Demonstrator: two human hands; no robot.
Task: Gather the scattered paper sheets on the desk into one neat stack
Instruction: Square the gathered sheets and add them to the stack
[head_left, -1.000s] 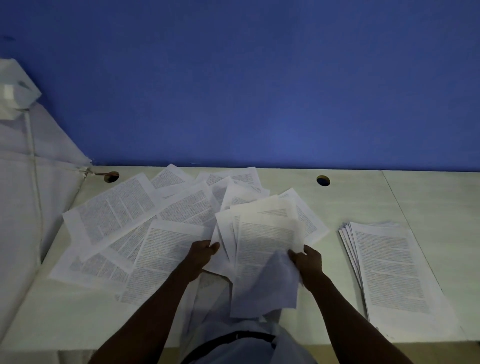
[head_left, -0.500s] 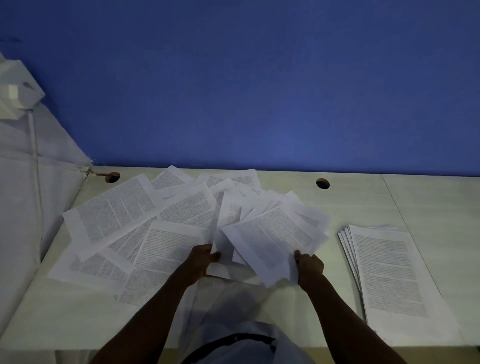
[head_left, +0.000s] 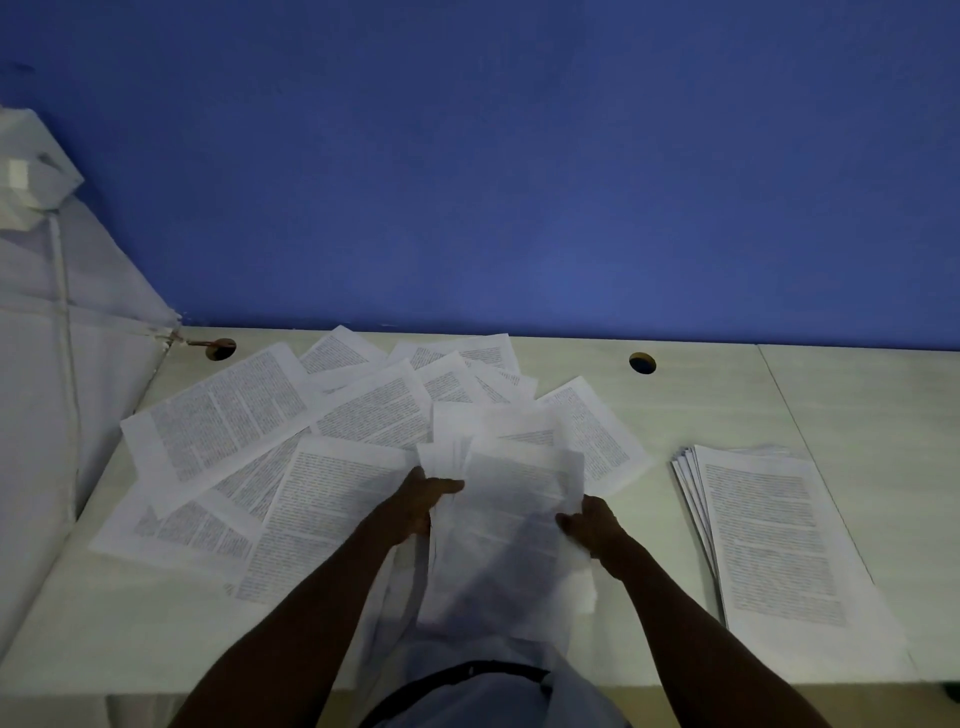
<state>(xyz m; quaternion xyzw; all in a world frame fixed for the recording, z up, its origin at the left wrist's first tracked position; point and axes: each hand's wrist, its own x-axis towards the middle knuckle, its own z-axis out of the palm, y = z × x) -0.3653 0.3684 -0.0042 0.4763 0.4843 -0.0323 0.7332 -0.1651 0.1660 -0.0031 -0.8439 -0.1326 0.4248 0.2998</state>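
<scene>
Several printed paper sheets (head_left: 228, 421) lie scattered and overlapping across the left and middle of the pale desk (head_left: 701, 395). A bundle of gathered sheets (head_left: 511, 530) is held upright in front of me, its lower edge hanging over the desk's near edge. My left hand (head_left: 423, 501) grips the bundle's left side with the thumb on top. My right hand (head_left: 589, 522) grips its right side. One loose sheet (head_left: 597, 436) lies just behind the bundle. A fanned stack of sheets (head_left: 769, 540) rests on the desk to the right.
A blue wall (head_left: 519, 182) rises behind the desk. Two round cable holes (head_left: 642, 362) (head_left: 221, 348) sit near the back edge. A white cloth-covered object (head_left: 47, 364) stands at the left. A seam (head_left: 810, 452) divides the desk on the right.
The bundle, tilted and splayed to the right half a second ago, now stands straighter between both hands and is drawn toward me. The scattered sheets and the right stack have not moved.
</scene>
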